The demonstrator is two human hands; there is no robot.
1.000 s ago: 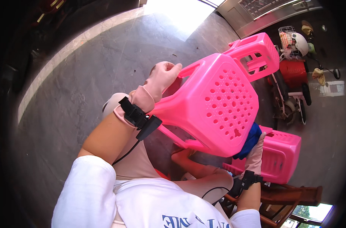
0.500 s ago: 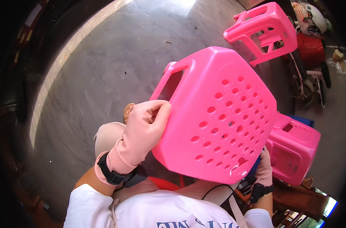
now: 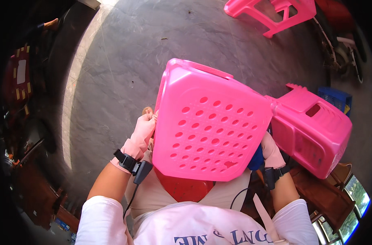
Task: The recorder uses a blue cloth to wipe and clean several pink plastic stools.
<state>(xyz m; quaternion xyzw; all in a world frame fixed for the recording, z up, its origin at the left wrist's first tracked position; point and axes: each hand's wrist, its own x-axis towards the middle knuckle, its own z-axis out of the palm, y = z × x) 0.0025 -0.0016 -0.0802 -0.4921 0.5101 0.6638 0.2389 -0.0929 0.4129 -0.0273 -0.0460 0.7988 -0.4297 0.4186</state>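
A pink plastic stool [image 3: 212, 123] is held tilted in front of me, its seat with rows of round holes facing me. My left hand [image 3: 143, 132], in a pale pink rubber glove, is closed on the stool's left edge. At the opposite side, my right hand [image 3: 271, 151] wears a similar glove and reaches behind the stool, which hides its fingers. Beside that hand shows a bit of blue material [image 3: 256, 160], mostly covered; I cannot tell whether the hand grips it. Both wrists carry black strapped devices.
Another pink stool [image 3: 304, 130] lies on its side at the right, close to the held one. A further pink stool [image 3: 275, 14] is at the far right. Behind the nearer one is a blue crate [image 3: 335, 99]. A red seat [image 3: 186, 190] shows between my legs; wooden furniture [image 3: 322, 200] stands lower right.
The held stool has turned and moved nearer to me. My left hand has shifted along its edge, and the view has swung so that the far stool sits higher.
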